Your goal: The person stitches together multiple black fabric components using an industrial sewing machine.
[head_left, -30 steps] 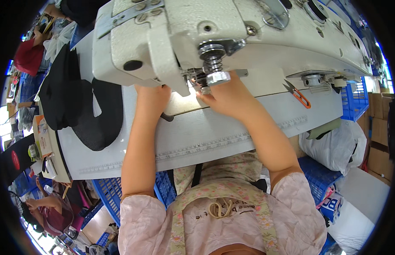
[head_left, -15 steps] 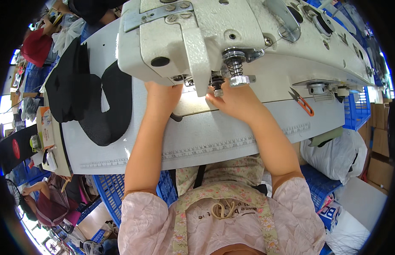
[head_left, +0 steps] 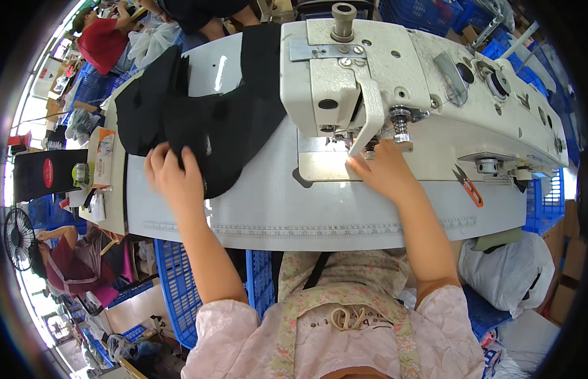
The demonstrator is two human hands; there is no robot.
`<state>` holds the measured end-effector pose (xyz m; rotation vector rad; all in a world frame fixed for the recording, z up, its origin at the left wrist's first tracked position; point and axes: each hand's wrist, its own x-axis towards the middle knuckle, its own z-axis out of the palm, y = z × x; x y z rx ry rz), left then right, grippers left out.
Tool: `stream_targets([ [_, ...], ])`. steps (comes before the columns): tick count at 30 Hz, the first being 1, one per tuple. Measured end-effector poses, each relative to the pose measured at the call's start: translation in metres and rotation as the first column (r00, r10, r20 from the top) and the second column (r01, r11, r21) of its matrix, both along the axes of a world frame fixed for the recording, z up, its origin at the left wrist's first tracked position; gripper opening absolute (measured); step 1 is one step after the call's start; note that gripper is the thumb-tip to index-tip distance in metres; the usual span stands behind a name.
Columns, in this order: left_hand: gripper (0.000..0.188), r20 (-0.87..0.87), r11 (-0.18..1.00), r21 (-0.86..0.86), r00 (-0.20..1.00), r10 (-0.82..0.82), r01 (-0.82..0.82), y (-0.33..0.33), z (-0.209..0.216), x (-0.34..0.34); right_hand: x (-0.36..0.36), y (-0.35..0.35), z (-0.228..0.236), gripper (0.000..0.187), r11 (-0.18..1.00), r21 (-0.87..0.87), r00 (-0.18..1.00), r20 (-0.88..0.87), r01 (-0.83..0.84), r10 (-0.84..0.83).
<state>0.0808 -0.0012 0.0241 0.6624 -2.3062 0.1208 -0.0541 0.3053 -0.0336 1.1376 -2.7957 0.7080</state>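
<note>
So my left grip [head_left: 177, 175] is over at the lower edge of the black fabric [head_left: 221, 123], fingers apart and loosely bent, tips on the cloth. It's kinda blurred, and I'd call it open rather than pinching anything. The fabric lies on the pale surface [head_left: 275, 205] left of the sewing machine [head_left: 363, 76], a curvy shape with some layers bunched up at its left, and its right part runs up beside the machine's head.

My right grip [head_left: 390, 174] is way over by the needle area, thumb pointing left on the lit plate [head_left: 322, 167]. The other fingertips are behind the metal parts, so I honestly can't tell how far closed it is or if it's got hold of anything.

To the right of that hand there's 1 pair of orange-handled snips [head_left: 469, 186], blades pointing up and left. A ruler strip [head_left: 306, 232] runs along the near edge, with a blue basket [head_left: 174, 284] below on my left and a white plastic bag [head_left: 509, 271] at my right.
</note>
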Motion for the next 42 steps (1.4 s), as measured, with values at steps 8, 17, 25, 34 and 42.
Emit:
stream_targets([
  [8, 0.028, -0.135, 0.983, -0.079, 0.978, 0.157, -0.168, 0.001, -0.001, 0.01, -0.007, -0.005, 0.006, 0.034, 0.999, 0.035, 0.999, 0.038, 0.001, -0.003],
  [17, 0.046, 0.241, 0.979, 0.205, 0.969, -0.046, -0.004, -0.01, -0.064, -0.177, -0.005, -0.006, 0.01, 0.034, 1.0, 0.025, 0.996, 0.088, -0.017, 0.015],
  [25, 0.039, 0.218, 0.987, 0.158, 0.975, -0.043, 0.008, 0.004, -0.075, -0.179, -0.003, 0.0, 0.026, 0.025, 0.995, 0.095, 0.986, 0.167, 0.013, -0.029],
  [34, 0.027, 0.134, 0.922, 0.386, 0.99, -0.048, -0.008, -0.004, -0.061, -0.184, -0.008, 0.002, 0.018, 0.048, 0.997, 0.072, 0.976, 0.217, -0.019, 0.003],
  [42, 0.034, -0.776, -0.352, 0.6, 0.63, -0.037, 0.718, 0.03, -0.04, -0.188, -0.01, 0.005, 0.001, 0.04, 1.0, 0.009, 0.991, 0.135, -0.019, 0.018],
])
